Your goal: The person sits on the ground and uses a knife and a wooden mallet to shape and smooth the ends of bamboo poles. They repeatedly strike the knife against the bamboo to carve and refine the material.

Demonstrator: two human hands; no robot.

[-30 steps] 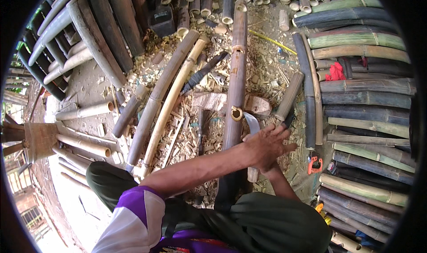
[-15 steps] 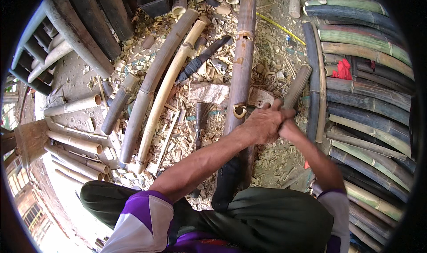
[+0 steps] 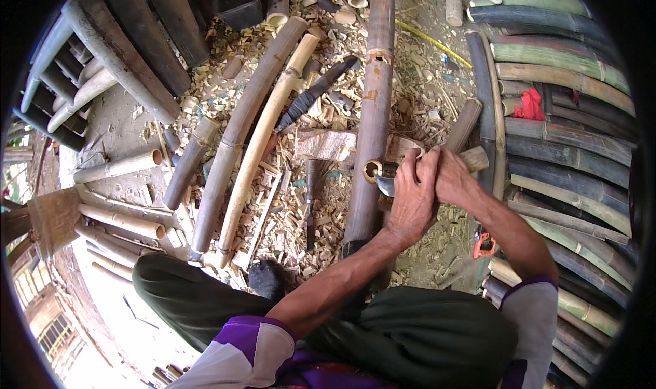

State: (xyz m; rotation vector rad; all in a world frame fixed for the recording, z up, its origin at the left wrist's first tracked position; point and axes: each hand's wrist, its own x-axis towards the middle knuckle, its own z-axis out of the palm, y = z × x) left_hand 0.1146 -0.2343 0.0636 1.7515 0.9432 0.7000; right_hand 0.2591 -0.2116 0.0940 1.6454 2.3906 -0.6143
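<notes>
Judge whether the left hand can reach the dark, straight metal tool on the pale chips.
Probably not directly: the left hand is at the curved metal knife, and the brown bamboo pole lies between it and the tool.

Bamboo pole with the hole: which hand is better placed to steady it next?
Probably the left hand: it is nearer the bamboo pole, right behind the curved blade. The right hand sits farther out to the right, by the exposed end of the pale handle.

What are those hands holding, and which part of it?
A curved knife: the right hand grips its wooden handle. The left hand is nearer the blade; its exact grip is hidden.
</notes>
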